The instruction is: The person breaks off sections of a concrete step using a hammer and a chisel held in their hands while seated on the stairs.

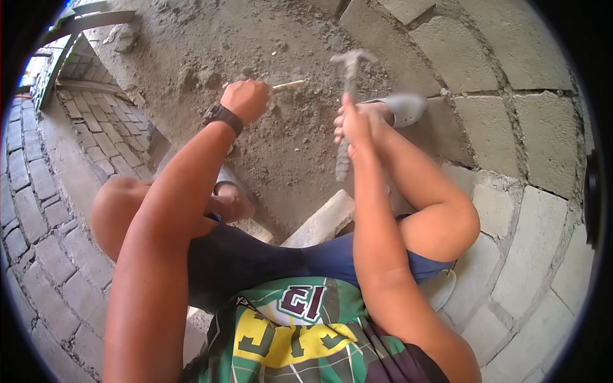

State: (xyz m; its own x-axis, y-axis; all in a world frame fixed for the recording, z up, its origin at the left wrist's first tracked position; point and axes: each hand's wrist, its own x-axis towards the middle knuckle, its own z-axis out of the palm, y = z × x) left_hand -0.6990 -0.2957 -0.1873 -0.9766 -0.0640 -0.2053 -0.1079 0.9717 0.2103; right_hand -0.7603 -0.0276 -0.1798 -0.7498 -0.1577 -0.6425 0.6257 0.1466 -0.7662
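Observation:
My right hand (353, 125) is closed around the wrapped handle of a claw hammer (353, 67), whose head points away from me above the dirt. In my left hand (245, 99), palm down, is a thin pale stick-like piece (289, 86), its free end pointing right; its material cannot be told. A dark watch (224, 119) is on my left wrist. Beneath both hands lies loose grey-brown soil (287, 143) with small lumps. The hammer head does not touch the pale piece.
A block wall (483, 57) curves along the right. Left is a brick surface (48, 239) with a concrete edge (72, 158). Wooden pieces (96, 20) stand at the upper left. A concrete block (325, 218) lies between my legs. My feet, one in a grey clog (407, 109), flank the soil.

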